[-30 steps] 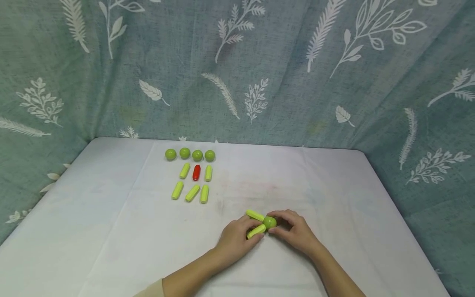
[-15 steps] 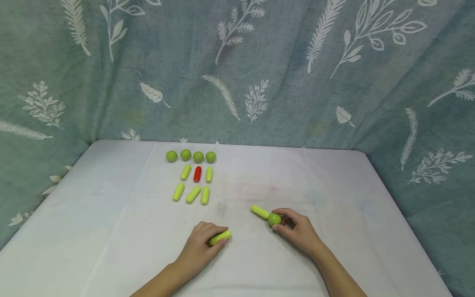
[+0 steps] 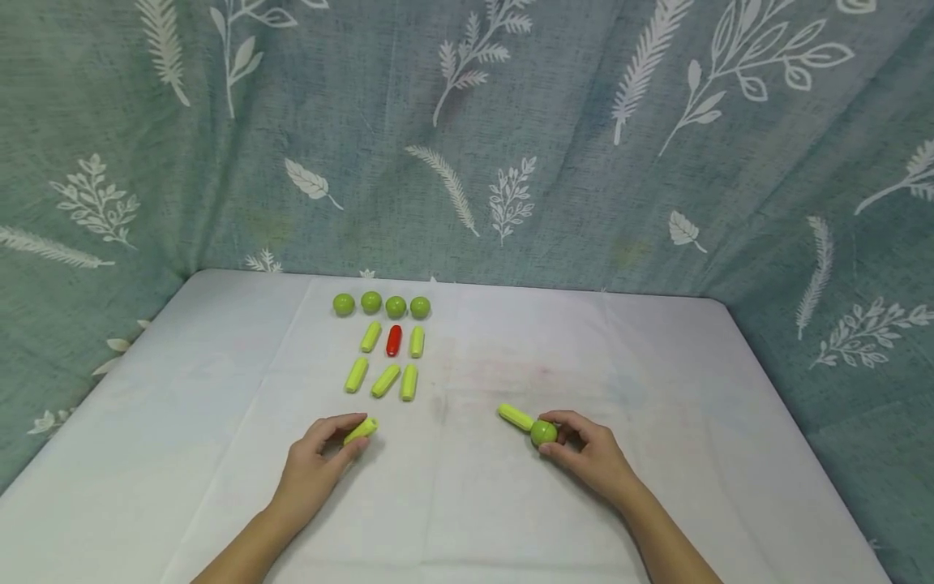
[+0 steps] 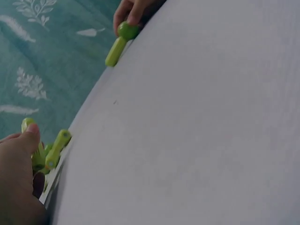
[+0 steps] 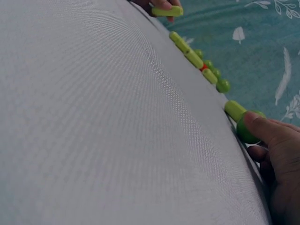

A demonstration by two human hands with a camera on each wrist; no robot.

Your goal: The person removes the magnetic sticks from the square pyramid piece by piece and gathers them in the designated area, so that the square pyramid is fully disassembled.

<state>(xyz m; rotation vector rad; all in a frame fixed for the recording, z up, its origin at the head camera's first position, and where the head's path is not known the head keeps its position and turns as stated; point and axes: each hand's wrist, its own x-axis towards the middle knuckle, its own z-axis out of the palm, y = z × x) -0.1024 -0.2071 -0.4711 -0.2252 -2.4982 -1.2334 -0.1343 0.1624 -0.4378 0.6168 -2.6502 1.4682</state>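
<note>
My left hand point(image 3: 310, 462) pinches a yellow-green rod point(image 3: 361, 431) between thumb and fingers, left of centre over the white table. A hole shows in the rod's end. On the right, my right hand point(image 3: 593, 456) grips a green ball point(image 3: 543, 432) by its sides. Another yellow-green rod point(image 3: 515, 417) points out from that ball toward the upper left; the right wrist view also shows this rod point(image 5: 234, 110) against the ball point(image 5: 246, 129), its far end free.
Beyond the left hand lie several loose yellow-green rods point(image 3: 385, 380) in two rows, with one red rod point(image 3: 394, 341) among them. Several green balls point(image 3: 396, 307) line up behind. A leaf-patterned curtain point(image 3: 467, 146) hangs around the back and sides of the white tabletop point(image 3: 467, 503).
The left hand has pulled one rod off the ball and carried it left, near the loose rods. The right hand still holds the ball with its remaining rod, shifted slightly right.
</note>
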